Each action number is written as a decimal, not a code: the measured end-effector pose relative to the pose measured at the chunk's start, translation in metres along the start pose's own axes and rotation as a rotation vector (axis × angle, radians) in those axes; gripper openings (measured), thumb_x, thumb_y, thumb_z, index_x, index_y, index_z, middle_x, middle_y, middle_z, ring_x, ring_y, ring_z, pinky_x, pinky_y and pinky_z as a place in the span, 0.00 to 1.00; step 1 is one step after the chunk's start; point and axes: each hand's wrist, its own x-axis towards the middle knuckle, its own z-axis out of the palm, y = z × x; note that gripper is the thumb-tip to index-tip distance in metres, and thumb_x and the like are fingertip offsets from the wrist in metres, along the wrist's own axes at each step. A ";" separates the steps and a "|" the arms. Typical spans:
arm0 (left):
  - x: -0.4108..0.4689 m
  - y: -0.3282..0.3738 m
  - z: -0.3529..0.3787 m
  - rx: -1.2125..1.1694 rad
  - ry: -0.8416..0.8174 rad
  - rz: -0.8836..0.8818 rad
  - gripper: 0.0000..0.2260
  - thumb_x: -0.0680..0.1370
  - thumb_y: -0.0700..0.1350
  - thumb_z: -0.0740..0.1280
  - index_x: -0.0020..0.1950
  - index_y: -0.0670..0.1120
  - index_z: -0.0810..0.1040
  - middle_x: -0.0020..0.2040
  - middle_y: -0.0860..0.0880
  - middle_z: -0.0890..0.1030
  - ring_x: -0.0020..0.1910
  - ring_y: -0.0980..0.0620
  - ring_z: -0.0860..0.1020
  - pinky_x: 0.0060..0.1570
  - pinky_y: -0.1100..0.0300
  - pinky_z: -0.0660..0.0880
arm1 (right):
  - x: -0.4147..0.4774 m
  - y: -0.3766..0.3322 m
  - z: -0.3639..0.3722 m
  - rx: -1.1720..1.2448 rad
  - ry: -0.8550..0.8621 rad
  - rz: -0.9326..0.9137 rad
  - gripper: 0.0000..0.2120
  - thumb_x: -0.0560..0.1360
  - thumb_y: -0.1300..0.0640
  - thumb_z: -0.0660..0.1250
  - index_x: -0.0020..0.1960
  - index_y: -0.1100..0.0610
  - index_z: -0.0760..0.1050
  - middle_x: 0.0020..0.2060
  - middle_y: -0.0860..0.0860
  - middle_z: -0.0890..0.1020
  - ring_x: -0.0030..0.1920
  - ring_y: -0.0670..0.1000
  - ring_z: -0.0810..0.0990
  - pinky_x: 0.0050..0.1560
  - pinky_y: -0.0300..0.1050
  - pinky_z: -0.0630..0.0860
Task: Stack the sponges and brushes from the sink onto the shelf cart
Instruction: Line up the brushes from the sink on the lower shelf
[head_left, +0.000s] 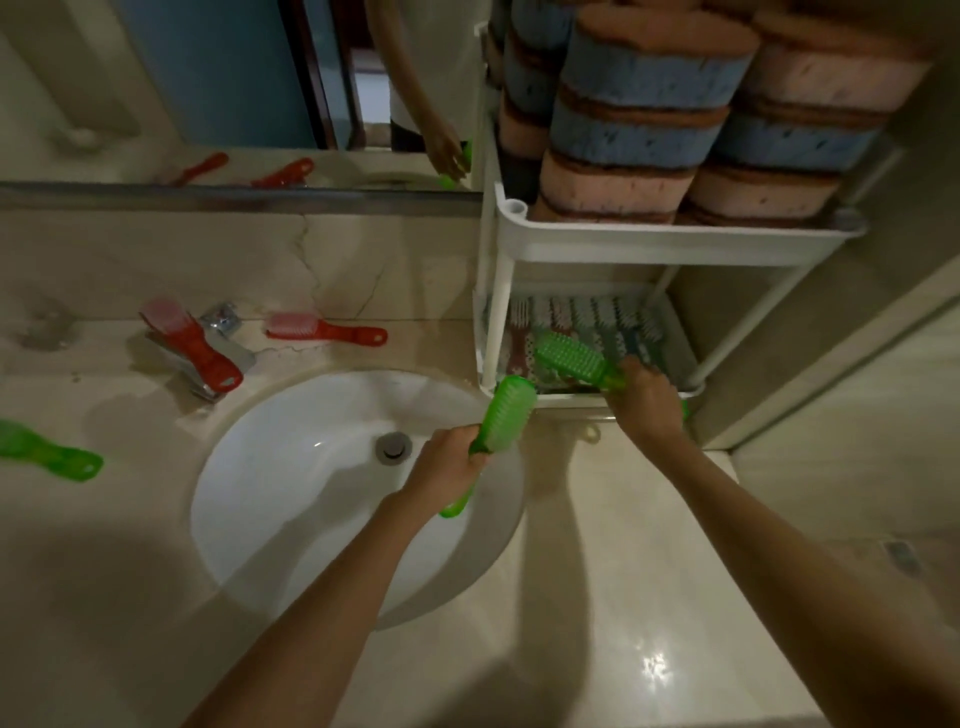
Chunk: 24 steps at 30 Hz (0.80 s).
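— Where were the brushes?
— The right hand (647, 402) gripped a green brush (571, 358) over the cart's (501, 312) lower shelf (566, 400). The left hand (449, 462) gripped a second green brush (501, 415) above the sink's (291, 467) right rim.
— How far was the work?
— I judged it mostly done: sponges (639, 135) were stacked on the top shelf (675, 244). A red brush (192, 343) on the tap (223, 322), another red brush (327, 328) behind it, and a third green brush (49, 454) at the counter's (623, 571) left edge were left.

The green brush (504, 415) and the second green brush (569, 358) were translucent glossy plastic with nubby bristles. The sink (291, 493) looked like smooth glazed white ceramic, the tap (223, 319) shiny metal, the countertop (649, 623) polished stone. The shelf cart (649, 241) was matt white plastic; its sponges (649, 78) porous foam with rough brown layers
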 end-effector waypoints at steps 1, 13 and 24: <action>0.002 0.006 0.002 0.009 0.009 0.001 0.09 0.75 0.40 0.65 0.53 0.39 0.79 0.50 0.38 0.82 0.52 0.40 0.78 0.49 0.52 0.73 | 0.009 -0.002 -0.001 -0.029 -0.010 -0.015 0.20 0.73 0.64 0.63 0.66 0.60 0.69 0.57 0.64 0.77 0.56 0.65 0.78 0.52 0.55 0.75; 0.024 0.014 0.009 0.135 -0.073 -0.069 0.06 0.73 0.40 0.68 0.36 0.44 0.74 0.44 0.36 0.82 0.46 0.41 0.80 0.38 0.58 0.67 | 0.072 -0.025 0.037 -0.040 -0.252 -0.210 0.17 0.73 0.58 0.69 0.61 0.55 0.77 0.57 0.59 0.80 0.57 0.60 0.79 0.57 0.51 0.76; 0.028 0.021 0.013 0.134 -0.034 -0.035 0.16 0.73 0.37 0.66 0.28 0.47 0.64 0.34 0.43 0.73 0.37 0.49 0.72 0.37 0.59 0.64 | 0.076 -0.010 0.040 0.047 -0.337 -0.399 0.18 0.74 0.63 0.65 0.63 0.57 0.75 0.64 0.64 0.71 0.62 0.64 0.73 0.67 0.51 0.69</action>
